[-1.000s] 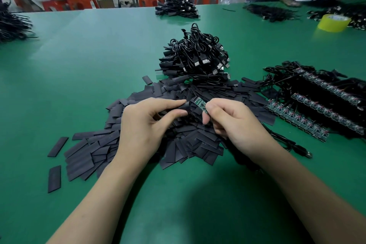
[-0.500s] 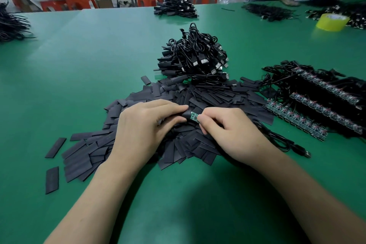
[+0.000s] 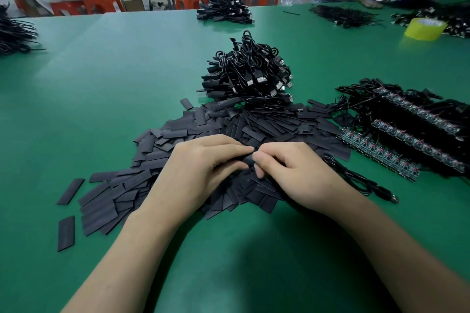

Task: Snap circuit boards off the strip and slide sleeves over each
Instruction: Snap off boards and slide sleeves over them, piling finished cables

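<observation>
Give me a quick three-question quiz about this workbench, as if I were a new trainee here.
1. Multiple choice: what do the left hand and right hand pinch between them? A) a screwdriver B) a black sleeve C) a pair of scissors
2. True or false: the circuit board strips lie to the right of the sleeve pile.
3. Fill in: the USB cable heap sits on a ____-coloured table.
Key: 1 B; 2 true; 3 green.
</observation>
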